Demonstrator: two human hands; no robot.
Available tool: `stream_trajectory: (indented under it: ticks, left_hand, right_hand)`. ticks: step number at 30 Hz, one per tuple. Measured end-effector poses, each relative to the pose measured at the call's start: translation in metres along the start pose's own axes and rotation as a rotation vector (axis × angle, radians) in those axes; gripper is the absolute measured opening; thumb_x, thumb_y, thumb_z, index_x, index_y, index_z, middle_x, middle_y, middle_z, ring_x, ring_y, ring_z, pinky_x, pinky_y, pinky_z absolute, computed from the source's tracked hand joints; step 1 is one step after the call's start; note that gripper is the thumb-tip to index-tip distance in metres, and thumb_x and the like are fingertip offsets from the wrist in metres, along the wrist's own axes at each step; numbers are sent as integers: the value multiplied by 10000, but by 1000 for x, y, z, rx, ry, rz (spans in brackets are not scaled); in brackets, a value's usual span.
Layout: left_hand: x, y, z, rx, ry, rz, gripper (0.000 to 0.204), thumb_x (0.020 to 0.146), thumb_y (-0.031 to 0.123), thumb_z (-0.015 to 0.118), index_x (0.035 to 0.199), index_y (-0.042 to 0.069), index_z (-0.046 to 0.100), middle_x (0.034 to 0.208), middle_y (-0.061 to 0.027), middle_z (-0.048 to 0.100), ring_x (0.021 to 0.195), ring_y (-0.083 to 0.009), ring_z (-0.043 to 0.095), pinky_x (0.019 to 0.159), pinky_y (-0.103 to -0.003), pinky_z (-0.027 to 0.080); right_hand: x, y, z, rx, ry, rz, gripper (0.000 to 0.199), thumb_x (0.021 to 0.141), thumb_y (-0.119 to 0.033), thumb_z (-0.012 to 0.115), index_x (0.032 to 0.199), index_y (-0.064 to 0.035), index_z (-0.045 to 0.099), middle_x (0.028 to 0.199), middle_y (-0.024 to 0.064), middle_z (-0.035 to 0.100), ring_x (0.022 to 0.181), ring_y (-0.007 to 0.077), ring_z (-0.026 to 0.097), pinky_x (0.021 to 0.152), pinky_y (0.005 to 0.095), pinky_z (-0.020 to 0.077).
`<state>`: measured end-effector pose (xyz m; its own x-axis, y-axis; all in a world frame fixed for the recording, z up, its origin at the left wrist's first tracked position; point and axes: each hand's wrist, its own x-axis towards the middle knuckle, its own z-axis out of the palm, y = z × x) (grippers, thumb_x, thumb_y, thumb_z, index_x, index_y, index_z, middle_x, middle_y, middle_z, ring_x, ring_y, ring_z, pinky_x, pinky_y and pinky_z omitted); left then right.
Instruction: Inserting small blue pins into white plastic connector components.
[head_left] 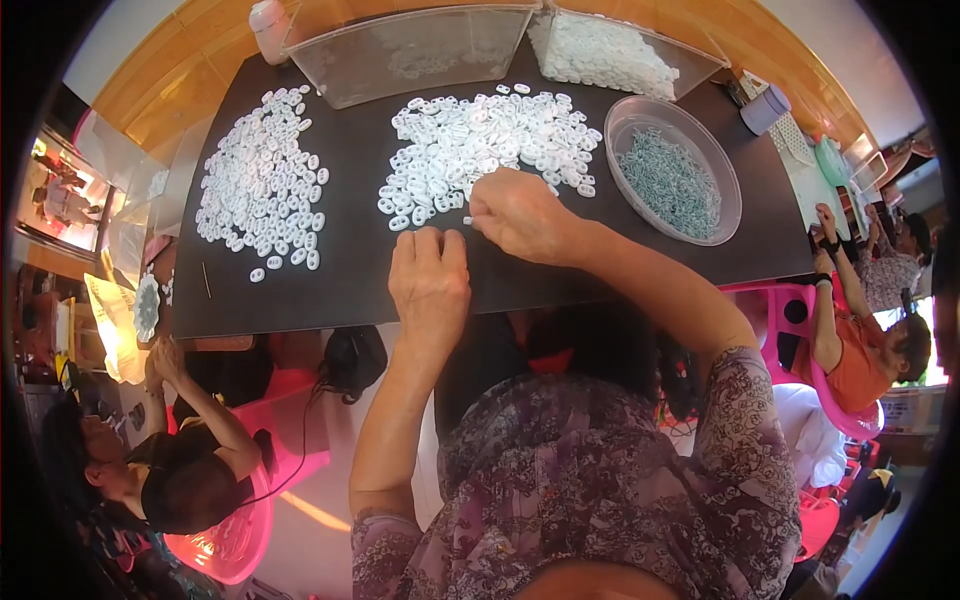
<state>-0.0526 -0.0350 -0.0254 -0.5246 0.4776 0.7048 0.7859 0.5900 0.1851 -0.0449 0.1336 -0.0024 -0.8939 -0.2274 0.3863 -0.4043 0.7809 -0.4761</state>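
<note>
Fingers of your right hand (518, 215) pinch at the white ring pile (490, 150); left hand (430, 275) lies flat, released — lift one ring cleanly.

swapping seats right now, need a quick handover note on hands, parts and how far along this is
Left hand: flat on the black table, fingers curled, holding nothing visible.
Right hand: pinching at the near edge of the middle heap of small white plastic rings.
Left spread of white rings lies apart, seemingly done. Round clear bowl of small green-grey metal pieces sits on the right. Two clear bins at the back.
Left: the middle heap.
</note>
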Motion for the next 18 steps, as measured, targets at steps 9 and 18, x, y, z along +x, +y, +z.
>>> stream_trajectory:
  ticks: [9, 18]
  left_hand:
    - [15, 2, -3, -136, -111, -24, 117, 658, -9, 598, 761, 35, 564, 737, -95, 489, 698, -252, 496, 580, -357, 421]
    - [17, 15, -20, -622, -41, -277, 200, 729, -43, 644, 919, 17, 635, 796, -77, 614, 740, -220, 586, 662, -291, 467]
  right_hand:
    - [-14, -14, -29, 288, 10, 233, 89, 727, -67, 622, 726, -11, 553, 643, 109, 568, 595, 244, 557, 556, 342, 435]
    - [-24, -20, -35, 630, -33, 383, 84, 762, -57, 638, 791, 13, 601, 692, 43, 599, 650, 82, 547, 592, 231, 441]
